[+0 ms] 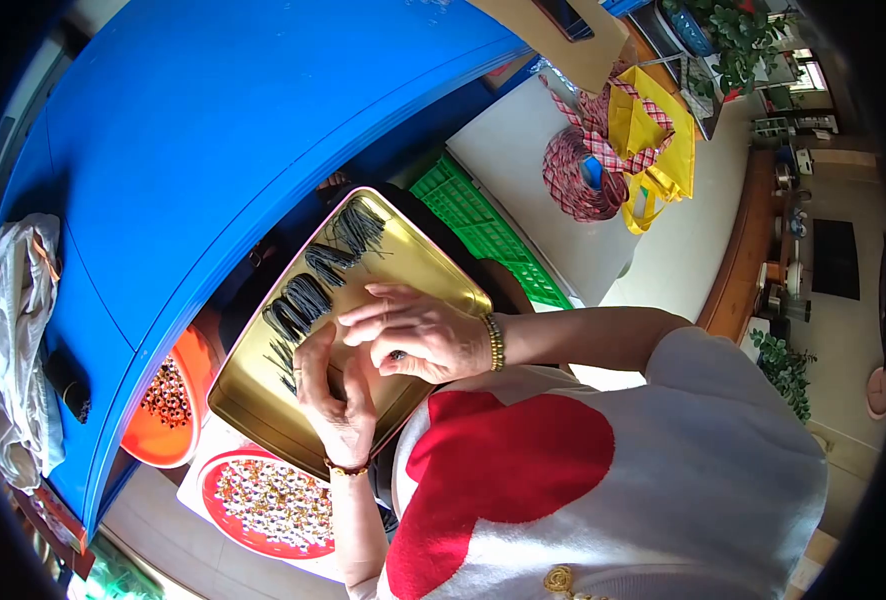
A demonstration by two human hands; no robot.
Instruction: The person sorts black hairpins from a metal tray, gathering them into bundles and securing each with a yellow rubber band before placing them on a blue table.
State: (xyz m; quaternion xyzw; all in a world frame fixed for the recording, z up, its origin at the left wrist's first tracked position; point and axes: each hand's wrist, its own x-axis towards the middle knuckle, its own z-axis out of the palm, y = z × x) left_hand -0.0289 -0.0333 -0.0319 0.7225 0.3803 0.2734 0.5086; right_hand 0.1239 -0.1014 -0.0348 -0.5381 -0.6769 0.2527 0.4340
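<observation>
Black strings (pixel 301 302) in a gold tray (pixel 443 290)

Head view: the left hand (pixel 338 390) and right hand (pixel 418 335) bend their fingers over the tray (I can't tell if they grip anything). A red plate (pixel 209 502) sits near it.

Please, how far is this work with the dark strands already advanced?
It looks partway along. Several bundles of dark strands lie grouped in the gold tray. Over it, the left hand and right hand are close together; anything between their fingers is too small to make out. The small pieces loose in the red dish and orange bowl may be unused supply.
</observation>
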